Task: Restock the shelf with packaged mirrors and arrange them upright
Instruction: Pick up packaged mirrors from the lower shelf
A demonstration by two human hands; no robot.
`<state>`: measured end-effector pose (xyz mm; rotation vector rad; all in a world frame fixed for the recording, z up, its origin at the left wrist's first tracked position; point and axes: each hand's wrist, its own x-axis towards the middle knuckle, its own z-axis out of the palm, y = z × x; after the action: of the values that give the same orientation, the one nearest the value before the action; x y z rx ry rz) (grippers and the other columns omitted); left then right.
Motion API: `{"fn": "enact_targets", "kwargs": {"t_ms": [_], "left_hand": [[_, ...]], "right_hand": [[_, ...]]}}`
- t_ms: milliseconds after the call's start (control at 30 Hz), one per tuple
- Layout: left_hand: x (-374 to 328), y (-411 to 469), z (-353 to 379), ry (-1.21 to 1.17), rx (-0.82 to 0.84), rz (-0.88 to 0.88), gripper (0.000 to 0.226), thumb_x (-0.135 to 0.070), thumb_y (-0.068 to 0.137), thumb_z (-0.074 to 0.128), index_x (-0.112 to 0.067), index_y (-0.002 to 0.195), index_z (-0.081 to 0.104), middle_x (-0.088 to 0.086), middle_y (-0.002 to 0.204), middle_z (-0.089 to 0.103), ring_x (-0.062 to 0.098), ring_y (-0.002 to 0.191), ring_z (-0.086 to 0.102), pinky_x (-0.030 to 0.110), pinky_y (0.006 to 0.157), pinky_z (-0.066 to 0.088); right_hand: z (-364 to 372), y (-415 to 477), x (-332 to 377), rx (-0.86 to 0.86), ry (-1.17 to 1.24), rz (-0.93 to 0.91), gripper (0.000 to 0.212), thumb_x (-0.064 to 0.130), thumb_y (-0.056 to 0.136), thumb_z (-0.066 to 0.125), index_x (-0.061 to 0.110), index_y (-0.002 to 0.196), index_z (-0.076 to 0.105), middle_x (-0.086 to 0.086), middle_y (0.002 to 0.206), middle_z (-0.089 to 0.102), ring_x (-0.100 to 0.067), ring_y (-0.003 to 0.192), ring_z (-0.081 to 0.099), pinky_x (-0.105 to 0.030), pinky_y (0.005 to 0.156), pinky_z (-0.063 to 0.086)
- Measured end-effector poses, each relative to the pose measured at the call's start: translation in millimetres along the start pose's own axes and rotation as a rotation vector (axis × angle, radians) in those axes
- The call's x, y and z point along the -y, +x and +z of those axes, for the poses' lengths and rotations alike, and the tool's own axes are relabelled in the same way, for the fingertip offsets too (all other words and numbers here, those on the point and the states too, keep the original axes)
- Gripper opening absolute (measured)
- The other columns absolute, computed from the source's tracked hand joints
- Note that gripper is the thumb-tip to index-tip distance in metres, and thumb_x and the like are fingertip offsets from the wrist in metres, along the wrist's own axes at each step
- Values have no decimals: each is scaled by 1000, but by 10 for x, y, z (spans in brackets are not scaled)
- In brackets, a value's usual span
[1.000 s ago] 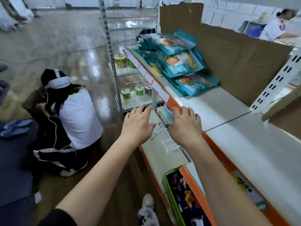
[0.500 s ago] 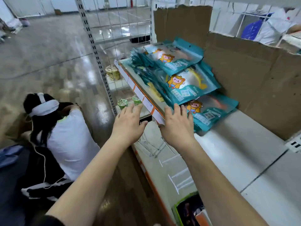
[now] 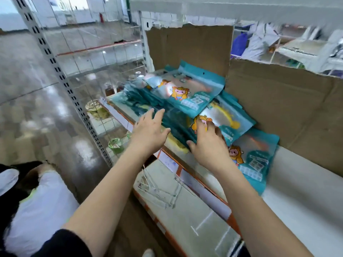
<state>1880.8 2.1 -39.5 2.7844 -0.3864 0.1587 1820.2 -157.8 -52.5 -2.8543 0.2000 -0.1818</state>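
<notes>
Here teal packets (image 3: 194, 93) lie heaped on the shelf (image 3: 300, 193).

Retail shop floor, or a mock-up of one. Evidence: gondola shelf (image 3: 306, 191) with an orange-edged price-label strip (image 3: 200, 191) just below the right hand (image 3: 209, 149). Teal retail packs (image 3: 196, 95) are stacked at its fingertips, with a cardboard back panel (image 3: 278, 108) behind them. Slotted steel upright (image 3: 74, 101) sits left of the left hand (image 3: 148, 132), cup goods (image 3: 116, 145) beside it. Glossy open floor (image 3: 27, 89) far left.

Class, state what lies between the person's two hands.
Head view: edges of the stacked teal mirror packages lie between the left hand and right hand.
</notes>
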Motion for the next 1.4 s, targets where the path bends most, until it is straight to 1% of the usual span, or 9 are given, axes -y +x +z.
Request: {"fn": "enact_targets", "kwargs": {"t_ms": [300,433,533,700,867,1033,1133,1267,1400], "left_hand": [[408,1624,-201,-21,-24,244,52,-35,94,47,-19,141,31,14,142,35,34,129,34,46,103,34],[515,2208,-207,-45,14,284,48,-34,93,49,-14,136,37,18,134,40,36,125,36,45,99,35],[528,2711,-269,-37,68,290,53,-34,93,50,-17,141,34,22,133,42,41,124,39,46,99,37],[374,3227,-146,48,308,332,66,-40,92,49,-17,147,19,21,145,35,37,127,41,40,97,39],[285,3269,62,86,240,303,48,-40,97,39,-12,135,32,25,137,37,39,128,34,45,98,36],[229,3377,88,-132,169,147,50,-46,91,48,-9,124,43,24,129,45,41,120,43,45,95,39],[196,3445,90,-247,177,119,48,-48,89,51,-10,118,48,14,117,56,35,108,53,41,88,45],[181,3441,139,-396,239,95,44,-47,88,54,-8,106,54,8,96,57,28,92,55,32,75,41],[171,3356,103,-531,185,68,39,-46,91,48,-12,72,45,4,65,43,25,66,45,31,58,29]], "right_hand": [[-58,1041,169,-82,125,364,65,50,96,39,11,144,19,-23,126,49,-38,117,46,-42,89,43],[-26,1272,228,-67,105,518,62,52,97,31,14,144,18,-20,133,41,-37,126,34,-43,95,36],[-40,1436,300,-113,185,575,59,48,97,34,14,143,21,-20,135,41,-35,131,29,-43,97,35],[-72,1621,345,-224,251,628,57,44,95,45,11,139,31,-20,132,46,-34,124,38,-39,92,36],[-68,1773,296,-251,380,710,66,47,88,56,13,139,33,-17,131,44,-34,119,45,-37,90,39],[-90,1905,248,-356,563,742,70,39,82,68,17,140,34,-11,129,47,-27,109,53,-33,81,46],[-136,1903,162,-409,734,755,68,28,80,72,18,136,35,-8,118,57,-22,95,61,-29,66,52],[-176,1877,80,-347,974,784,49,15,78,75,17,117,44,-2,102,63,-17,86,65,-32,68,56],[-121,1939,79,-298,1046,731,27,13,81,70,17,104,58,1,98,68,-14,86,66,-28,67,52]]}}
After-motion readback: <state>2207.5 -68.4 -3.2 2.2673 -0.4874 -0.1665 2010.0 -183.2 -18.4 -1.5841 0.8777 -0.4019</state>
